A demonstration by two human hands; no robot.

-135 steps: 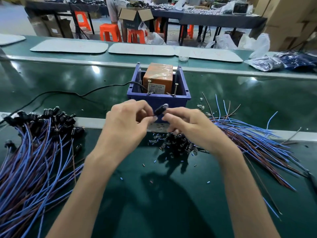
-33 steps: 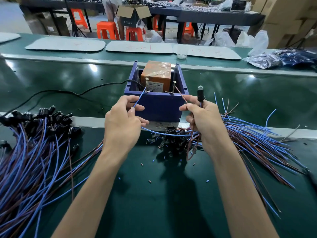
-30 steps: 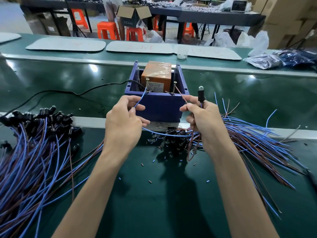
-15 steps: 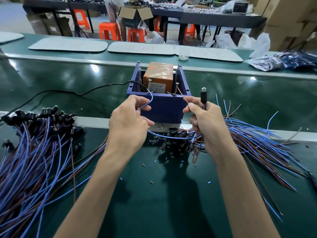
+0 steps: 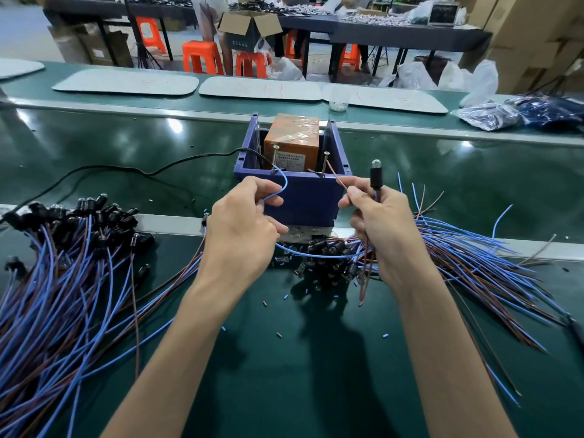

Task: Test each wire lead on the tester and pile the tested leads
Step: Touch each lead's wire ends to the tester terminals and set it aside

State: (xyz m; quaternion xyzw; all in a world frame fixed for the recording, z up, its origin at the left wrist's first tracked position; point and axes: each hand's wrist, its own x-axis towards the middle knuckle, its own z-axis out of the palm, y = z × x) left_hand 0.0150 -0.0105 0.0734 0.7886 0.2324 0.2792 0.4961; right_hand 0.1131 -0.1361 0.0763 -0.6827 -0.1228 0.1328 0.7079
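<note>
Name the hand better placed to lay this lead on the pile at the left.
Left, probably. The left hand pinches the lead's blue wire and sits nearer that pile; the right hand, gripping the black lamp end, would have to cross over.

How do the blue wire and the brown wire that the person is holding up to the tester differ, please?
The blue wire is pinched by the left hand; the brown wire by the right hand. The blue wire arches over to the left screw, while the brown wire runs straight to the right screw. Both reach screws on the blue tester.
</note>
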